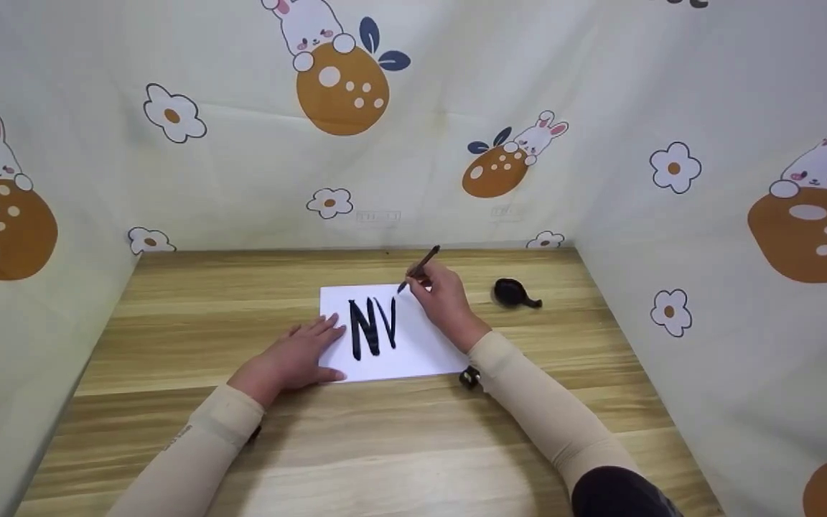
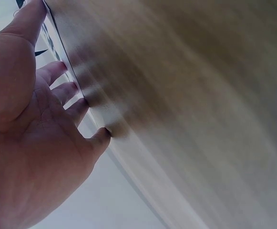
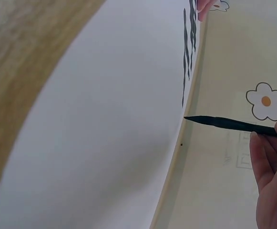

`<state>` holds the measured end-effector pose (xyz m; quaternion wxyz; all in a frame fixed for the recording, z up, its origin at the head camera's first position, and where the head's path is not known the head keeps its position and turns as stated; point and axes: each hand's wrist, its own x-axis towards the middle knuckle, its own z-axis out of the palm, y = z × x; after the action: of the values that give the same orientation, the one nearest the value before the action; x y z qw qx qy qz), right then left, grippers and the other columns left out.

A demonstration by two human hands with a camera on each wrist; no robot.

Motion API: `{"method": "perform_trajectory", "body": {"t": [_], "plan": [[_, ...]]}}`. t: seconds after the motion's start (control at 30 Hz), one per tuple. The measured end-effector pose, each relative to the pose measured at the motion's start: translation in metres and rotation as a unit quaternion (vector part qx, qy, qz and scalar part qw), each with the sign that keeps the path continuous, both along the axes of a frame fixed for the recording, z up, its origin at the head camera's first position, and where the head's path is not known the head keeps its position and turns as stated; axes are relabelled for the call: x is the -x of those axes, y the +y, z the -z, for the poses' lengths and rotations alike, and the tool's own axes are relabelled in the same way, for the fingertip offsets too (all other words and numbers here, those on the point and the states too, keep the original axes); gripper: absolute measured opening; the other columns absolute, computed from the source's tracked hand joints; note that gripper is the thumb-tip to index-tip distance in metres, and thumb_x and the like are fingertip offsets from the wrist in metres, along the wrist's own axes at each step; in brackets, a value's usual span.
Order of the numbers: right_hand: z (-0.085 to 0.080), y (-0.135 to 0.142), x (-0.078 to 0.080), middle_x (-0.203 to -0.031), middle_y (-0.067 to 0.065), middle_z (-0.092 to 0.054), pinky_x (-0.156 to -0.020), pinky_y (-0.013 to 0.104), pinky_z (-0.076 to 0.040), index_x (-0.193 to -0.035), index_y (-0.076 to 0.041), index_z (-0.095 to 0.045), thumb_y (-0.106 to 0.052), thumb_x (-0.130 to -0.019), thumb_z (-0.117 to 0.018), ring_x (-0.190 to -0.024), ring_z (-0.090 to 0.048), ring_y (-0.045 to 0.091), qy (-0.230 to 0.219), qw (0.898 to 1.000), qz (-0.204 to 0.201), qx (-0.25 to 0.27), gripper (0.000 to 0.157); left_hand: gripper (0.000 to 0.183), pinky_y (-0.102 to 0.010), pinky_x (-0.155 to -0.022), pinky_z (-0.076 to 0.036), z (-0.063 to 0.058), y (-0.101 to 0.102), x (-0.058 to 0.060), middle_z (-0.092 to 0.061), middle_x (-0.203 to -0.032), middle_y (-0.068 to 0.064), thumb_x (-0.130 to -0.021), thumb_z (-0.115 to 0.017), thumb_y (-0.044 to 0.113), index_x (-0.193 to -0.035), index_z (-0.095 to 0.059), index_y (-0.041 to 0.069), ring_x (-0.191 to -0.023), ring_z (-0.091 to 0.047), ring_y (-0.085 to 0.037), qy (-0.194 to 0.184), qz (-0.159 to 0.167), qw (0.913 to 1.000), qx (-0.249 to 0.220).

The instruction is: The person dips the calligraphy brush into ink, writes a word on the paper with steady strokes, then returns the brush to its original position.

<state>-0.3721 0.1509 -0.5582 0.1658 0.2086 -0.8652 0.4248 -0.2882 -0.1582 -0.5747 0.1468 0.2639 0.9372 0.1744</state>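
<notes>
A white sheet of paper (image 1: 424,352) lies on the wooden table, bearing thick black strokes (image 1: 373,337) that read like an N and a V. My left hand (image 1: 304,353) rests with spread, straight fingers on the sheet's left edge; the left wrist view shows its fingertips (image 2: 70,88) along that edge. Between thumb and fingers, my right hand (image 1: 446,298) pinches a dark ink brush (image 1: 424,262), slanted over the sheet's upper part. In the right wrist view the brush's pointed black tip (image 3: 200,119) is right at the paper's far edge, just past the last stroke.
A small black dish with a short handle (image 1: 512,293) stands on the table (image 1: 205,323) right of my right hand. Printed cloth walls (image 1: 241,179) with rabbits and flowers enclose the back and both sides. A black wrist device (image 1: 469,377) shows beneath the right sleeve.
</notes>
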Motion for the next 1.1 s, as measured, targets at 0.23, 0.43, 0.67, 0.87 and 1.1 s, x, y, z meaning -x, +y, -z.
{"method": "perform_trajectory", "body": {"t": [0.23, 0.43, 0.67, 0.87, 1.1], "plan": [[0.005, 0.001, 0.0, -0.104, 0.009, -0.081, -0.087, 0.04, -0.066, -0.107, -0.003, -0.077, -0.001, -0.102, -0.076, -0.099, -0.079, 0.022, -0.005, 1.0, -0.003, 0.005, 0.005, 0.092, -0.075, -0.128, -0.02, 0.0, 0.001, 0.0, -0.024, -0.18, -0.023, -0.103, -0.076, 0.052, -0.171, -0.038, 0.001, -0.166, -0.021, -0.048, 0.014, 0.011, 0.9998, 0.0], [0.009, 0.001, 0.0, -0.102, 0.009, -0.08, -0.086, 0.043, -0.066, -0.105, -0.002, -0.076, 0.002, -0.1, -0.076, -0.098, -0.079, 0.023, -0.002, 1.0, -0.007, 0.012, 0.007, 0.092, -0.076, -0.128, -0.02, -0.001, 0.001, -0.002, -0.025, -0.18, -0.024, -0.104, -0.076, 0.05, -0.17, -0.038, 0.0, -0.166, -0.021, -0.049, 0.017, 0.014, 0.9998, -0.001], [0.011, 0.002, -0.004, -0.102, 0.009, -0.08, -0.086, 0.043, -0.066, -0.105, -0.004, -0.077, 0.001, -0.1, -0.076, -0.098, -0.079, 0.023, -0.012, 1.0, -0.007, 0.005, 0.007, 0.092, -0.076, -0.128, -0.019, -0.002, 0.001, -0.002, -0.024, -0.18, -0.025, -0.104, -0.075, 0.051, -0.17, -0.037, 0.0, -0.165, -0.021, -0.05, 0.014, 0.015, 0.9998, -0.001], [0.011, 0.003, -0.006, -0.101, 0.008, -0.081, -0.084, 0.037, -0.065, -0.105, -0.003, -0.077, -0.001, -0.101, -0.076, -0.096, -0.079, 0.022, -0.019, 1.0, -0.01, 0.001, 0.005, 0.092, -0.076, -0.128, -0.019, -0.003, 0.001, -0.002, -0.024, -0.18, -0.024, -0.104, -0.075, 0.052, -0.171, -0.038, 0.001, -0.165, -0.022, -0.049, 0.013, 0.012, 0.9998, -0.003], [0.01, 0.005, -0.007, -0.103, 0.01, -0.081, -0.085, 0.042, -0.066, -0.105, -0.002, -0.076, -0.003, -0.102, -0.076, -0.097, -0.079, 0.022, -0.03, 0.999, -0.017, -0.002, 0.004, 0.093, -0.076, -0.128, -0.019, -0.001, 0.001, -0.001, -0.023, -0.181, -0.023, -0.103, -0.075, 0.053, -0.171, -0.037, 0.002, -0.166, -0.021, -0.048, 0.011, 0.009, 0.9999, -0.002]]}}
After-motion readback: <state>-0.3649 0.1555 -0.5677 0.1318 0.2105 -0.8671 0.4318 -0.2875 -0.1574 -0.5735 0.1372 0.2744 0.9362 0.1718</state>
